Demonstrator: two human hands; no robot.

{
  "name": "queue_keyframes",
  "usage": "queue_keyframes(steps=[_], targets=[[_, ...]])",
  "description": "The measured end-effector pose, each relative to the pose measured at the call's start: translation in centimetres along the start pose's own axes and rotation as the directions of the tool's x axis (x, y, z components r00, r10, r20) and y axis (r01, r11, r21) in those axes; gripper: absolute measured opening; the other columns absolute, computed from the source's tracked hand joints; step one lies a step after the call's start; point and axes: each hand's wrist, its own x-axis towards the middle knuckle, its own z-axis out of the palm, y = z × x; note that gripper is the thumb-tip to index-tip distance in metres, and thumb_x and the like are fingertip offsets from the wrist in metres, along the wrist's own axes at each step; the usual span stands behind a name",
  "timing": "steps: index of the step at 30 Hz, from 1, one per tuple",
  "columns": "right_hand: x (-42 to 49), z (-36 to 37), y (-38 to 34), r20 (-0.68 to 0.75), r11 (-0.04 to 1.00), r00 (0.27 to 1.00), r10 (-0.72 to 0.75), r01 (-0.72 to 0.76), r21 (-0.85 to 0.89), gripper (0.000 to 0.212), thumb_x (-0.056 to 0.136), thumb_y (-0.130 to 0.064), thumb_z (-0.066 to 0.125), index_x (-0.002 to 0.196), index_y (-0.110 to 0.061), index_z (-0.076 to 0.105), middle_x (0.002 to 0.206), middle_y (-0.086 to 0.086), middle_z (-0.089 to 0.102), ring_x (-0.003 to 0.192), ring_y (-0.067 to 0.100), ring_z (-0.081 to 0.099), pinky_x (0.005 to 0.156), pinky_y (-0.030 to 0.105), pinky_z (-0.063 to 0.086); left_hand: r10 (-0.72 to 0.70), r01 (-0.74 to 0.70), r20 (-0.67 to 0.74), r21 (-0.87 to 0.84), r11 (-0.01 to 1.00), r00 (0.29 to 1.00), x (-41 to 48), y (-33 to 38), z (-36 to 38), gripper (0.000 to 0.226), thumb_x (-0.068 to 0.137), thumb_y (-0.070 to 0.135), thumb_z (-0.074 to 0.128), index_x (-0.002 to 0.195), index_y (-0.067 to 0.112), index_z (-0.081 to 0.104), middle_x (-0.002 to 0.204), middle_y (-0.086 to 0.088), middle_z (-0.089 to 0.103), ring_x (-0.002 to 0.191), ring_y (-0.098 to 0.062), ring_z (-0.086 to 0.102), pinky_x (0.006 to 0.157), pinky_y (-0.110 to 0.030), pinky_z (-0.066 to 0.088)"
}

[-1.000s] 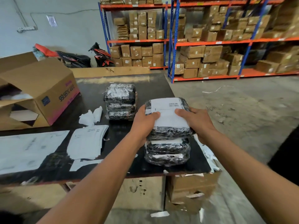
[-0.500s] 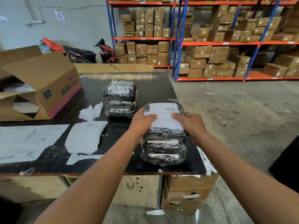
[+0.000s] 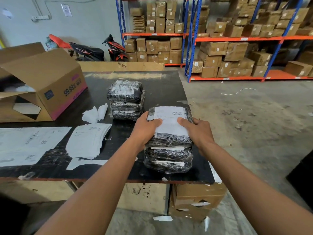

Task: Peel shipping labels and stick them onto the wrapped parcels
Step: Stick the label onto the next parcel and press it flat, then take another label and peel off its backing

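Holding labelled top parcel (image 3: pixel 169 139) on stack (image 3: pixel 167 157) at right front corner of worktop (image 3: pixel 160 89).

Gripping top parcel at both sides with left hand (image 3: pixel 145 131) and right hand (image 3: pixel 199 131), fingers curled round the wrap, thumbs pressing on shipping label (image 3: pixel 169 122). Label lying flat, with long axis running away from the person and barcode at far end. Close to right edge and near front edge; open black surface beyond, toward far edge. Just beside, to far left and apart: second stack (image 3: pixel 126 99). Further left: label sheets (image 3: pixel 88 141), open cardboard box (image 3: pixel 44 85). To right: bare concrete floor (image 3: pixel 254 124). Behind: racks (image 3: pixel 240 38) of cartons.
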Motion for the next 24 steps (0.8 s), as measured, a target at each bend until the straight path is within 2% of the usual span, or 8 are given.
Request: queue_keyframes(steps=[3,5,7,9,12,16,21,24], targets=[[-0.6,-0.4,-0.6,0.043,1.0,0.999,-0.017,0.018,-0.011,0.03,0.084,-0.044,0.072,0.102,-0.021,0.068,0.107,-0.007,0.067,0.094,0.014,0.061,0.084,0.027,0.044,-0.018,0.023,-0.077,0.06,0.998,0.997,-0.3,0.1,0.1,0.071,0.091,0.039,0.06,0.152,0.019,0.03,0.144,0.0,0.051,0.124,-0.025,0.055,0.106,-0.048,0.044],[-1.0,-0.9,-1.2,0.082,0.998,0.996,-0.016,0.021,-0.066,0.051,0.089,-0.046,0.066,0.124,-0.01,0.061,0.109,-0.005,0.056,0.098,0.015,0.052,0.088,0.028,0.039,-0.033,0.043,-0.145,0.07,0.997,0.989,-0.6,0.3,0.1,0.078,0.086,0.059,0.052,0.15,0.019,0.033,0.147,-0.001,0.047,0.128,-0.026,0.05,0.108,-0.048,0.041],[-0.7,-1.3,-1.7,0.108,0.986,0.994,0.009,0.009,-0.164,0.067,0.089,-0.058,0.058,0.131,-0.006,0.054,0.125,0.006,0.059,0.108,0.023,0.055,0.094,0.032,0.042,-0.058,0.068,-0.177,0.052,0.996,0.983,-0.8,0.5,-0.1,0.071,0.084,0.071,0.043,0.133,0.02,0.052,0.132,0.005,0.056,0.116,-0.018,0.054,0.104,-0.04,0.04],[-0.5,-1.6,-2.5,0.057,0.953,0.998,0.006,0.011,-0.303,0.082,0.088,-0.067,0.05,0.14,-0.003,0.044,0.143,0.017,0.048,0.126,0.034,0.049,0.103,0.043,0.043,-0.034,0.046,-0.23,0.047,0.998,0.973,-1.4,1.2,-0.7,0.04,0.095,0.06,0.037,0.088,0.025,0.055,0.091,0.01,0.054,0.082,-0.011,0.049,0.087,-0.034,0.037],[-0.8,-1.3,-5.3,-0.11,0.879,0.977,-0.185,0.115,-0.462,0.069,0.09,-0.059,0.05,0.137,-0.009,0.047,0.143,0.018,0.047,0.129,0.038,0.045,0.102,0.047,0.041,0.014,0.015,-0.329,0.086,0.996,0.944,-1.7,1.9,-3.0,0.039,0.101,0.043,0.038,0.068,0.022,0.038,0.064,0.005,0.036,0.058,-0.014,0.034,0.072,-0.036,0.029],[-1.8,2.2,-10.1,0.01,0.852,0.93,-0.368,0.341,-0.398,0.047,0.096,-0.038,0.056,0.129,-0.006,0.059,0.131,0.012,0.061,0.118,0.03,0.058,0.101,0.044,0.046,0.083,-0.031,-0.45,0.123,0.992,0.889,-1.0,2.4,-8.6,0.034,0.091,0.034,0.046,0.062,0.019,0.051,0.06,0.0,0.045,0.066,-0.023,0.042,0.066,-0.037,0.031],[-3.9,11.7,-12.1,0.23,0.87,0.922,-0.311,0.374,-0.321,0.03,0.096,-0.023,0.059,0.101,0.005,0.067,0.095,0.022,0.071,0.083,0.03,0.068,0.087,0.051,0.055,0.095,0.034,-0.543,0.223,0.974,0.835,-0.1,1.7,-17.3,0.032,0.088,0.022,0.05,0.058,0.013,0.055,0.064,-0.005,0.053,0.069,-0.025,0.05,0.067,-0.034,0.039],[-3.9,17.4,-10.1,0.314,0.875,0.927,-0.207,0.318,-0.364,0.029,0.094,-0.019,0.056,0.092,0.007,0.068,0.094,0.023,0.071,0.084,0.036,0.07,0.08,0.053,0.058,0.089,0.135,-0.579,0.331,0.934,0.81,0.6,0.1,-22.2,0.024,0.09,0.013,0.05,0.088,0.001,0.071,0.096,-0.024,0.068,0.091,-0.041,0.063,0.07,-0.043,0.05]])
